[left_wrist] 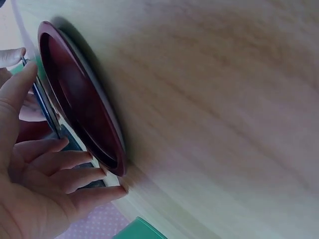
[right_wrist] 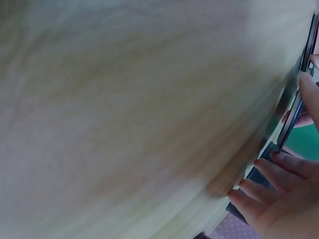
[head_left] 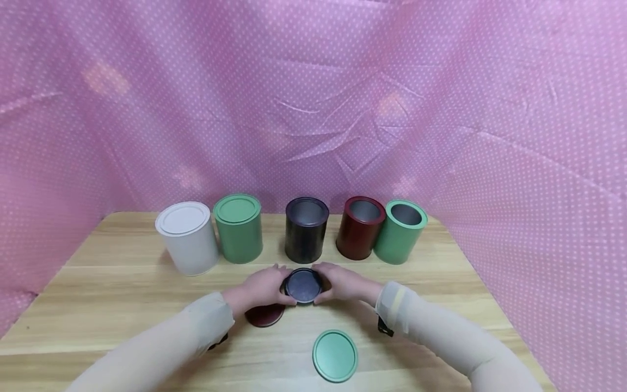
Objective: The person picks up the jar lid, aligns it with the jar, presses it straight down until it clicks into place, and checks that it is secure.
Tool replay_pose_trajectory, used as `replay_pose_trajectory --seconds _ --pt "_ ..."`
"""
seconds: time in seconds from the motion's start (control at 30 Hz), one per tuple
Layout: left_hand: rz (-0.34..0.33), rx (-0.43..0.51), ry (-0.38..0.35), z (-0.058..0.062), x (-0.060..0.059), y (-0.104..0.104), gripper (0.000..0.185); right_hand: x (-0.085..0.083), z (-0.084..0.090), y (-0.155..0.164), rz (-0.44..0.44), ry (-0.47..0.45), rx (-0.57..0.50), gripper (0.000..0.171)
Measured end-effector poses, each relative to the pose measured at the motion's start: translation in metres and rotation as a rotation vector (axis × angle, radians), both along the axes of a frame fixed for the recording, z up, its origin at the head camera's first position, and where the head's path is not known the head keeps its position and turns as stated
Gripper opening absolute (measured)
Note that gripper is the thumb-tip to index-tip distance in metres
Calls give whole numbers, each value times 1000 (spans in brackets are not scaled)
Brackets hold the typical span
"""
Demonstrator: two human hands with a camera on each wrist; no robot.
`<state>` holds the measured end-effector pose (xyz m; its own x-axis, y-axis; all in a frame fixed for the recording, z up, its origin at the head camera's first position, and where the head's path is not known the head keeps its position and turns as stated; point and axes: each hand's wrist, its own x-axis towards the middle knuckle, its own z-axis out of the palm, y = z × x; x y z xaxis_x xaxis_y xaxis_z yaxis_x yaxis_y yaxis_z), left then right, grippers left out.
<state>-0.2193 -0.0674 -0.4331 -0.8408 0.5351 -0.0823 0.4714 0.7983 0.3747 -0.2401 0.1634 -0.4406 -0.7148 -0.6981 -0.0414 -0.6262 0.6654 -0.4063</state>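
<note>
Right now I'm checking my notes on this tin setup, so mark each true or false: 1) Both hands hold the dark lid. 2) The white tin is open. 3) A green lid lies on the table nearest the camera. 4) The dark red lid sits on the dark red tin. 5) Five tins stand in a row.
1) True: the left hand and the right hand hold the dark lid between them.
2) False: the white tin has its lid on.
3) True: the green lid lies flat on the table.
4) False: the dark red lid lies on the table; the dark red tin is open.
5) True: five stand there.
</note>
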Motion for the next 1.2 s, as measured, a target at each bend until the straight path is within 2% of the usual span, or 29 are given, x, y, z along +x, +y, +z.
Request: replay_pose_trajectory --seconds 0.2,0.37,0.6,0.8,1.07,1.2 --pt "-15 74 49 -5 -4 1 70 -1 5 7 17 -16 -58 72" --pt "6 135 76 -4 -2 -4 71 1 9 10 -40 -65 -129 72" --pt "12 185 102 3 0 -7 73 6 16 12 -107 -93 -178 75" --pt "41 254 88 10 7 -12 78 10 17 10 -96 -54 -261 74" --pt "51 355 144 19 9 -15 77 12 30 10 -83 -17 -368 75" --pt "63 384 141 23 9 -16 78 12 36 10 -85 -5 -390 76"
